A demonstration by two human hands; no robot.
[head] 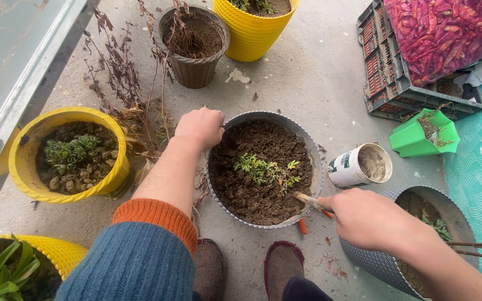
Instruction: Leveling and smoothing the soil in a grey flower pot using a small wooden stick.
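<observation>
Six pots (pixel 265 167), two hands (pixel 199 128), one crate (pixel 389 83)

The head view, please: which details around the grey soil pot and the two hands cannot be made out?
- Tool: its handle is hidden inside the right hand.
- Left hand fingers: curled over the grey pot rim, out of sight.
- Second grey pot: cut off by the right arm and bottom edge.

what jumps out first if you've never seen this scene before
Dead centre, a round grey pot of dark soil holds a small green seedling; the left hand grips its far rim while the right hand pokes a thin tool into the soil at the near edge. At top right, a heap of red chillies lies on a dark crate. At left, a bright yellow pot holds a small succulent.
</observation>
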